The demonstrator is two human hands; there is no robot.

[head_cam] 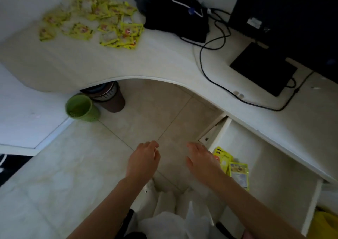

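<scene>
Your left hand [144, 161] and right hand [202, 163] hover over the tiled floor, both empty, fingers relaxed. The yellow packets [237, 173] lie in the near corner of the open white drawer [274, 156], just beside your right hand. A larger pile of packets [95, 17] sits well apart on the desk [128, 59].

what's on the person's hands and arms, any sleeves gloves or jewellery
Both are bare. The left hand and right hand wear no gloves, and no ring, watch or bracelet shows. The left forearm and right forearm are uncovered down to the frame's edge, no sleeve in view.
</scene>
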